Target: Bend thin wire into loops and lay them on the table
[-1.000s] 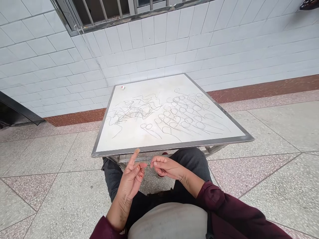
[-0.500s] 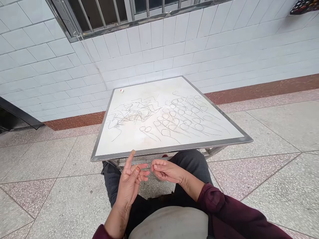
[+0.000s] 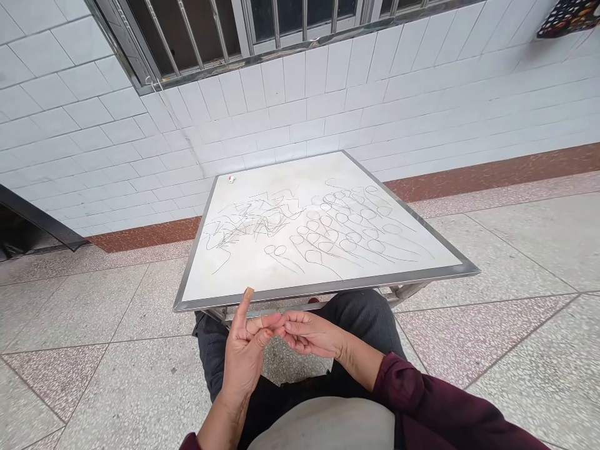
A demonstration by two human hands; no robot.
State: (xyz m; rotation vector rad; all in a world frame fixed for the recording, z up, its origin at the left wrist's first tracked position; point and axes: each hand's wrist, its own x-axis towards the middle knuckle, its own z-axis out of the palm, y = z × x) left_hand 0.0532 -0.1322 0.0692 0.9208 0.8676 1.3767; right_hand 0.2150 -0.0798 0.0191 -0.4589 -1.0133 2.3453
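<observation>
Above my lap, just in front of the table's near edge, both hands meet at the fingertips. My left hand (image 3: 248,344) has its index finger raised, while its thumb presses toward the other fingers. My right hand (image 3: 312,333) pinches at the left fingertips. A very fine dark line, looking like a thin wire (image 3: 261,320), crosses a left finger; most of it is hidden or too faint to follow. On the white table (image 3: 253,281) lie wavy, tangled thin wires (image 3: 255,215) at left and several looped wires with straight tails (image 3: 347,228) at right.
A small white-and-red object (image 3: 231,179) sits at the table's far left corner. The table has a grey metal rim (image 3: 328,287). Behind it stands a tiled wall (image 3: 290,112) with a barred window (image 3: 276,25). A dark patterned cloth (image 3: 567,19) hangs at upper right.
My right hand has come against the left fingertips, closing the small gap. The left thumb and fingers have drawn together. The view has tilted slightly upward; the wires on the table look unchanged.
</observation>
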